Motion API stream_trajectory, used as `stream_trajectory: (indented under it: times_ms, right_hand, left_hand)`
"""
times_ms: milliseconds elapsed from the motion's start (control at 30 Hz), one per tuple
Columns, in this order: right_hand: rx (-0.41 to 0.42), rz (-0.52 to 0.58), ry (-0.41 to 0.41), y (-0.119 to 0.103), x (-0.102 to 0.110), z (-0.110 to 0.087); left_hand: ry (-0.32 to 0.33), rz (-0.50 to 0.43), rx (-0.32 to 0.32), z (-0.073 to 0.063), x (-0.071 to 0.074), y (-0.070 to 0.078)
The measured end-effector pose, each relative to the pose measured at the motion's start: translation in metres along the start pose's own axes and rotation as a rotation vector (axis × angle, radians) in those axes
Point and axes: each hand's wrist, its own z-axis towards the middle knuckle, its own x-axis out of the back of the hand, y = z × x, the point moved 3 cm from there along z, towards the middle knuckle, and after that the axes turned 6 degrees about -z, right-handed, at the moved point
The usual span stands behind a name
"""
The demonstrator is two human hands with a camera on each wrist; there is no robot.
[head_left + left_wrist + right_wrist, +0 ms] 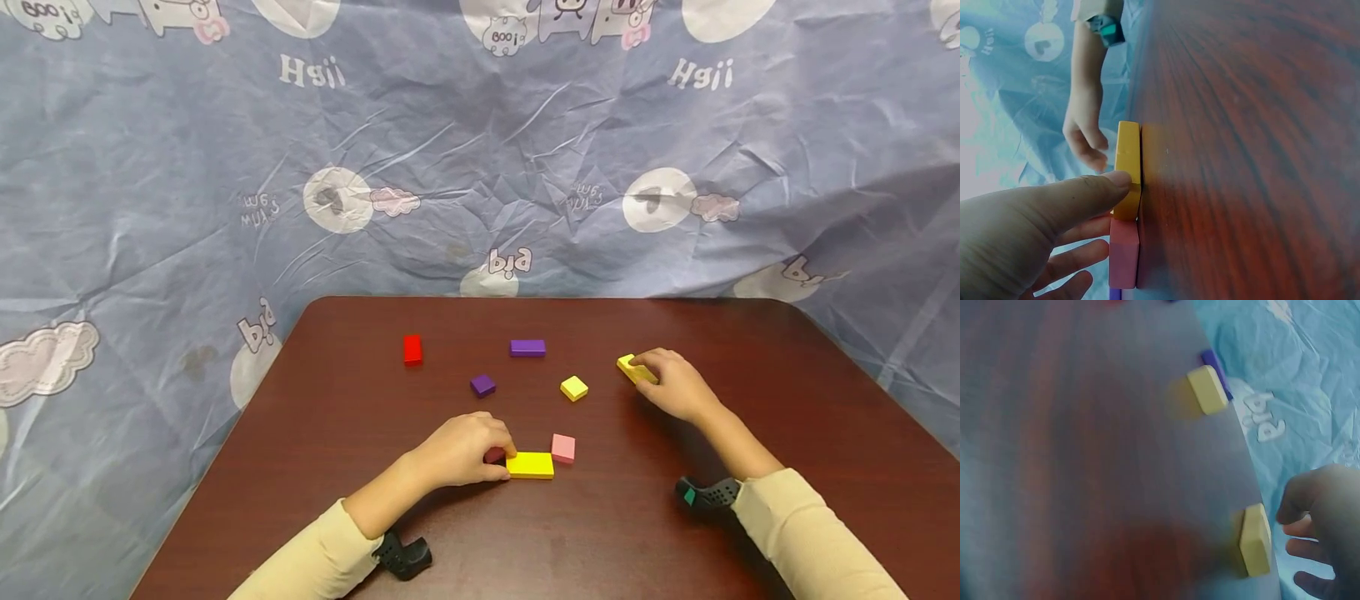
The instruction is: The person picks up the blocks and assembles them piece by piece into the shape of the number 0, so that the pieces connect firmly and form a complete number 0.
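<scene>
One yellow block (pixel 1255 540) shows whole from right wrist, partly from head.

1. From my end, all txt I see is on the backdrop cloth (pixel 165 167).
2. Head cam, top: "BOO" on 2 cloud prints (pixel 504 35).
3. Below: white "Hgii" lettering (pixel 312 72), 2x.
4. Lower: approx. "pia" lettering (pixel 510 262), spelling unclr; R wrist cam too.
5. Small grey lettering (pixel 259 208), 2 spots: can't read.

Head view faces forward, down — closer wrist views, turned sideways, share its table (pixel 600 542).
</scene>
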Motion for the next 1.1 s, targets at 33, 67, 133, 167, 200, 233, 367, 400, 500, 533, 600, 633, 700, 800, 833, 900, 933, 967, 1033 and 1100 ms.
stream_trajectory:
  times_ms: [33, 67, 133, 167, 200, 233, 367, 400, 500, 533, 600, 633, 700, 800, 833, 900, 933, 967, 1033, 1100]
  right_hand:
    - [0.002, 0.001, -0.029, 0.003, 0.001, 0.003]
    - [0.006, 0.004, -0.058, 0.005, 0.001, 0.005]
    - [0.014, 0.015, -0.122, 0.010, 0.001, 0.010]
    - [0.015, 0.020, -0.156, 0.011, 0.001, 0.013]
    - [0.018, 0.023, -0.189, 0.012, 0.001, 0.014]
    - [0.023, 0.028, -0.219, 0.013, 0.001, 0.016]
    - [0.015, 0.046, -0.316, 0.017, -0.003, 0.020]
    - [0.014, 0.048, -0.333, 0.018, -0.004, 0.021]
    - [0.015, 0.045, -0.356, 0.019, -0.007, 0.021]
    - [0.019, 0.041, -0.355, 0.019, -0.007, 0.021]
    - [0.030, 0.033, -0.345, 0.019, -0.007, 0.021]
    - [0.034, 0.030, -0.337, 0.019, -0.007, 0.021]
    - [0.042, 0.019, -0.326, 0.019, -0.006, 0.021]
    - [0.031, 0.011, -0.317, 0.018, -0.004, 0.020]
    - [0.023, 0.012, -0.313, 0.018, -0.004, 0.020]
    - [0.002, 0.019, -0.295, 0.017, -0.004, 0.018]
    - [-0.009, 0.028, -0.284, 0.017, -0.004, 0.017]
    - [-0.020, 0.039, -0.268, 0.017, -0.005, 0.016]
    - [-0.042, 0.064, -0.236, 0.017, -0.006, 0.012]
    - [-0.059, 0.092, -0.203, 0.016, -0.009, 0.008]
  left_hand:
    - [0.000, -0.001, 0.001, 0.000, 0.000, 0.000]
    - [0.001, -0.001, 0.001, 0.000, 0.000, 0.000]
    - [0.001, -0.003, 0.003, 0.000, 0.000, 0.000]
    - [0.000, -0.004, 0.002, 0.000, 0.001, 0.000]
    - [0.000, -0.005, 0.001, 0.000, 0.001, 0.000]
    - [-0.001, -0.005, 0.000, 0.000, 0.001, 0.000]
    - [0.000, -0.003, -0.002, 0.000, 0.000, 0.000]
    - [0.000, -0.002, -0.002, 0.000, 0.000, 0.000]
    - [0.000, 0.001, 0.000, 0.000, 0.000, -0.001]
    - [0.000, 0.003, 0.000, 0.000, 0.000, -0.001]
    - [0.000, 0.004, 0.001, -0.001, 0.000, -0.001]
    - [0.000, 0.005, 0.001, -0.001, 0.001, -0.001]
    - [0.000, 0.006, 0.003, -0.001, 0.001, -0.001]
    - [-0.001, 0.011, 0.003, -0.001, 0.001, -0.001]
    - [-0.002, 0.015, 0.004, -0.001, 0.001, -0.001]
    - [-0.004, 0.021, 0.005, -0.001, 0.001, -0.002]
    - [-0.006, 0.024, 0.005, -0.001, 0.001, -0.002]
    - [-0.007, 0.026, 0.005, -0.001, 0.001, -0.002]
    - [-0.009, 0.025, 0.005, -0.001, 0.001, -0.002]
    - [-0.009, 0.024, 0.004, -0.001, 0.001, -0.001]
